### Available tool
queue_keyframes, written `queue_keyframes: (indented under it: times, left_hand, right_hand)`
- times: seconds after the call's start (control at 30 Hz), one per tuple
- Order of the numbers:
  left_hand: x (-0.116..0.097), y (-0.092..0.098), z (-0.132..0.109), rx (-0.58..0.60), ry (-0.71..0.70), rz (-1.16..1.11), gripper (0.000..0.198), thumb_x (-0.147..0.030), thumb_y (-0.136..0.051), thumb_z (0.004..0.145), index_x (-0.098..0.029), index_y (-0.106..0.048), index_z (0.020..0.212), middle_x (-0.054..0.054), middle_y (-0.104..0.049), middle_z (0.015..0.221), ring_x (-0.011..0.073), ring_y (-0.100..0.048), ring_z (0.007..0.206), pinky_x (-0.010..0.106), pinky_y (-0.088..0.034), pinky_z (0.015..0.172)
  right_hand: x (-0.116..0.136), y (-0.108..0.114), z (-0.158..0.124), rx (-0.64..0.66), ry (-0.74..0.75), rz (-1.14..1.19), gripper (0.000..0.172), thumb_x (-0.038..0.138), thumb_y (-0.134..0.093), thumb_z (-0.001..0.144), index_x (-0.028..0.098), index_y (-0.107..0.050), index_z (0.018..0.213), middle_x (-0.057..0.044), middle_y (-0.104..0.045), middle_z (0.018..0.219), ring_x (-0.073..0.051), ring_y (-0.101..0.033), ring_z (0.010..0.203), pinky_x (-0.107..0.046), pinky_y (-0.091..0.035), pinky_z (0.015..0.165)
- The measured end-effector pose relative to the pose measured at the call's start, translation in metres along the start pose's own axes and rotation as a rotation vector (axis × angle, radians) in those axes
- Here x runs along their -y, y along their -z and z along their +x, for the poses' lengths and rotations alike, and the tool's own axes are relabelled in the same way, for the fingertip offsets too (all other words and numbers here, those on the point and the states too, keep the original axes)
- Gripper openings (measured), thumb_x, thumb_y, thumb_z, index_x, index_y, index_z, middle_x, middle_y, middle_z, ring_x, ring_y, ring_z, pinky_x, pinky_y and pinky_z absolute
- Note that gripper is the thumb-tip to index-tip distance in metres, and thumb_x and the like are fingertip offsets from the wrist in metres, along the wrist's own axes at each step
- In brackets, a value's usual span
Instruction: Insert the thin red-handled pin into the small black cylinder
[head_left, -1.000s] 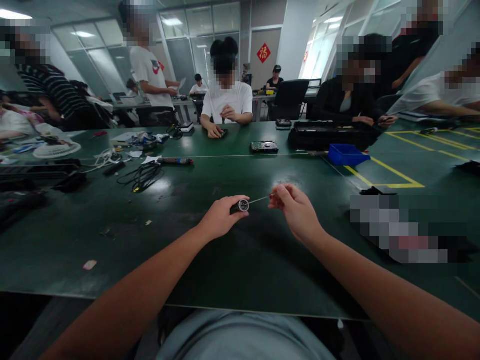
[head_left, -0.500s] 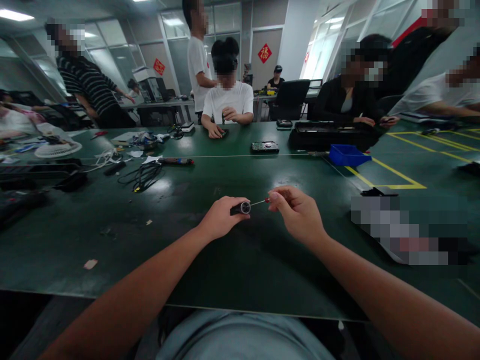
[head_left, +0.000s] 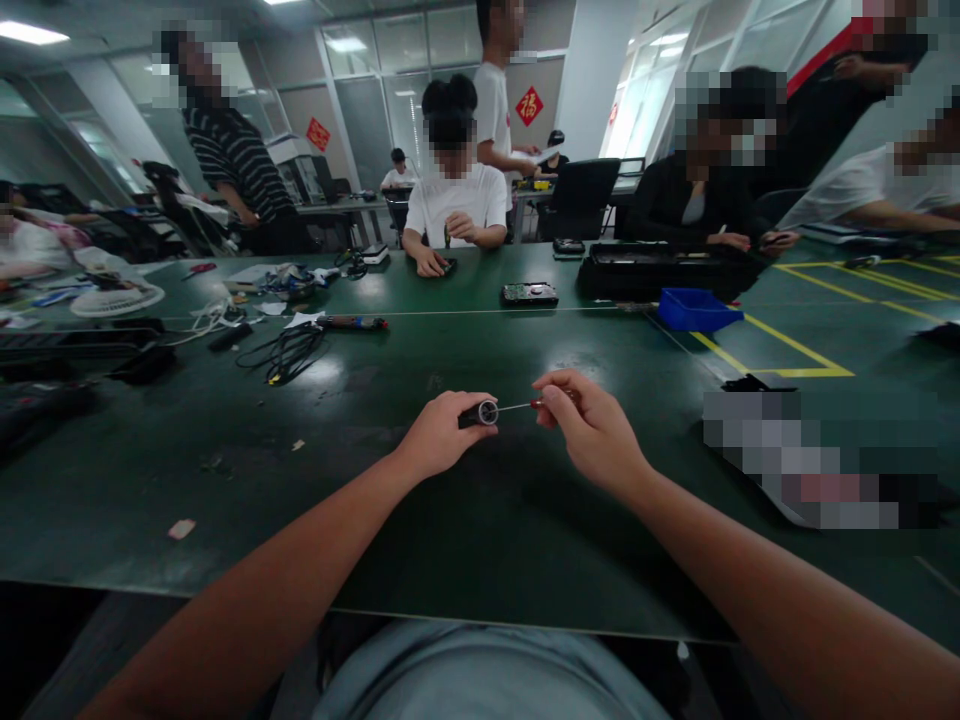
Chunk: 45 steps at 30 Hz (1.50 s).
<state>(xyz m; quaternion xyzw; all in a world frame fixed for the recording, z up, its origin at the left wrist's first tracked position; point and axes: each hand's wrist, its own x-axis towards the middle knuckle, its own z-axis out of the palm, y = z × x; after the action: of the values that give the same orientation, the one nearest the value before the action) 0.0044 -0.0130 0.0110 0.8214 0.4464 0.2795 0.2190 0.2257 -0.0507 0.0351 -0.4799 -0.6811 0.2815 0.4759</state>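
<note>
Hands at 12 o'clock, low over the green table (head_left: 480,540): we're gripping a small black cylinder (head_left: 471,415) in the left hand (head_left: 439,435), and the right hand (head_left: 592,430) is pinching a thin screwdriver (head_left: 517,406) at its silvery end. Likely risk: the tip skidding off, since we're steadying that slender shaft by fingertips alone. Cables (head_left: 285,352) are lying at 11, blue bin (head_left: 694,309) at 1, well apart.

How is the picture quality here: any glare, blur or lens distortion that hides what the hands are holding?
Head view: dim overall, with ceiling-light glare patches on the green table; wide-angle bending at the edges; a pixelated patch at right. In the same view the left hand, its small black cylinder, the right hand and its thin tool are sharp, but small.
</note>
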Motion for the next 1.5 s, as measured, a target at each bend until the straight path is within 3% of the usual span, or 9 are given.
queue_keyframes:
  times: [0.13,0.3,0.53,0.73,0.87,0.97,1.2,1.33,1.5]
  left_hand:
    - [0.001,0.0,0.0,0.002,0.007,0.004,0.036,-0.029,-0.072,0.086,-0.025,-0.068,0.121,0.004,-0.069,0.121,0.0248,-0.061,0.111,0.041,-0.046,0.099]
    - [0.005,-0.003,0.001,-0.015,-0.013,0.0,0.036,-0.03,-0.074,0.085,-0.026,-0.068,0.12,0.004,-0.07,0.119,0.0235,-0.061,0.109,0.04,-0.046,0.099]
    - [0.004,-0.001,0.001,-0.034,0.006,0.006,0.036,-0.028,-0.073,0.085,-0.024,-0.067,0.12,0.004,-0.07,0.117,0.0231,-0.062,0.107,0.039,-0.047,0.096]
    - [0.005,-0.002,0.001,-0.013,-0.012,-0.002,0.035,-0.029,-0.074,0.085,-0.026,-0.068,0.119,0.003,-0.07,0.116,0.0234,-0.062,0.106,0.039,-0.047,0.096]
    - [0.006,-0.003,0.001,-0.023,-0.014,0.002,0.036,-0.029,-0.074,0.085,-0.027,-0.068,0.12,0.003,-0.071,0.112,0.0229,-0.062,0.102,0.038,-0.048,0.093]
    - [0.005,-0.002,0.001,-0.029,-0.004,0.013,0.035,-0.029,-0.073,0.085,-0.026,-0.068,0.12,0.003,-0.07,0.114,0.0233,-0.062,0.104,0.038,-0.047,0.094]
    - [0.004,-0.001,0.002,-0.013,-0.078,0.031,0.034,-0.027,-0.07,0.088,-0.024,-0.065,0.122,0.003,-0.07,0.111,0.0217,-0.061,0.102,0.037,-0.046,0.093]
    - [0.004,-0.001,0.004,-0.007,-0.076,0.059,0.032,-0.028,-0.069,0.089,-0.025,-0.065,0.12,0.003,-0.069,0.112,0.0223,-0.06,0.102,0.039,-0.045,0.093]
    - [0.004,-0.001,0.003,0.007,-0.081,0.085,0.028,-0.028,-0.07,0.088,-0.025,-0.066,0.116,0.002,-0.07,0.11,0.0226,-0.06,0.101,0.04,-0.044,0.093]
  right_hand:
    - [-0.003,0.001,0.0,0.05,0.008,0.032,0.018,0.033,-0.049,0.097,0.023,-0.063,0.1,-0.002,-0.066,0.078,-0.019,-0.064,0.075,-0.033,-0.048,0.07]
    - [-0.002,0.0,0.0,0.088,0.02,0.024,0.032,0.045,-0.04,0.102,0.023,-0.062,0.091,0.001,-0.058,0.068,-0.016,-0.057,0.063,-0.031,-0.044,0.062]
    - [-0.004,-0.001,0.0,0.046,-0.028,0.006,0.02,0.034,-0.053,0.096,0.023,-0.056,0.112,-0.001,-0.065,0.081,-0.019,-0.064,0.075,-0.034,-0.047,0.068]
    - [-0.001,-0.001,0.0,0.08,-0.016,0.029,0.024,0.037,-0.044,0.1,0.023,-0.06,0.089,0.0,-0.059,0.072,-0.017,-0.058,0.069,-0.033,-0.044,0.066]
    - [0.0,-0.002,0.001,-0.002,-0.061,0.124,0.01,0.032,-0.053,0.093,0.024,-0.058,0.097,0.001,-0.06,0.075,-0.017,-0.059,0.07,-0.033,-0.047,0.068]
    - [-0.003,-0.004,0.003,-0.043,-0.085,0.228,0.016,0.039,-0.059,0.09,0.023,-0.061,0.093,-0.003,-0.066,0.084,-0.019,-0.064,0.078,-0.036,-0.051,0.075]
    - [-0.022,-0.01,0.013,-0.128,-0.33,0.514,0.028,0.049,-0.063,0.087,0.021,-0.064,0.087,-0.003,-0.066,0.076,-0.018,-0.063,0.07,-0.035,-0.053,0.071]
    - [-0.031,-0.006,0.019,-0.05,-0.504,0.652,0.025,0.045,-0.061,0.088,0.022,-0.061,0.079,-0.003,-0.062,0.068,-0.018,-0.059,0.061,-0.037,-0.054,0.065]
    - [-0.027,-0.007,0.017,-0.152,-0.364,0.585,0.025,0.047,-0.064,0.087,0.023,-0.062,0.085,-0.002,-0.063,0.074,-0.018,-0.061,0.067,-0.035,-0.054,0.067]
